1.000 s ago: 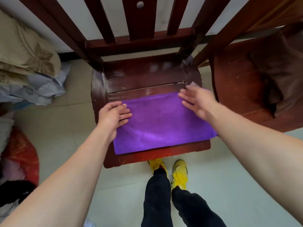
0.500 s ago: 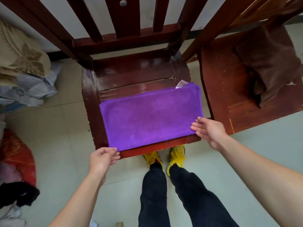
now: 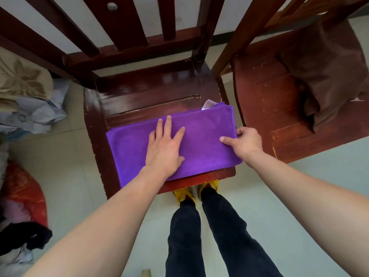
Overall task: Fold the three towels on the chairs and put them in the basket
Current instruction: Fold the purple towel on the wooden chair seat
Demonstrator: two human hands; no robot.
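Observation:
A purple towel (image 3: pixel 203 136), folded into a flat rectangle, lies on the seat of a dark wooden chair (image 3: pixel 139 98) in front of me. My left hand (image 3: pixel 165 146) rests flat on its middle, fingers spread. My right hand (image 3: pixel 245 140) pinches the towel's right edge, thumb on top and fingers curled under. A white label (image 3: pixel 208 103) sticks out at the far right corner. A brown towel (image 3: pixel 327 72) lies crumpled on the seat of a second wooden chair (image 3: pixel 265 108) to the right. No basket is in view.
Piles of cloth and clothes lie on the tiled floor at the left: beige patterned fabric (image 3: pixel 22 78), pale blue garments (image 3: pixel 34 114), a red item (image 3: pixel 24 194), black cloth (image 3: pixel 24 236). My legs and yellow shoes (image 3: pixel 185 193) stand at the chair's front edge.
My left hand came up from the front left corner onto the middle of the purple towel. My right hand moved up the right edge and closed on it.

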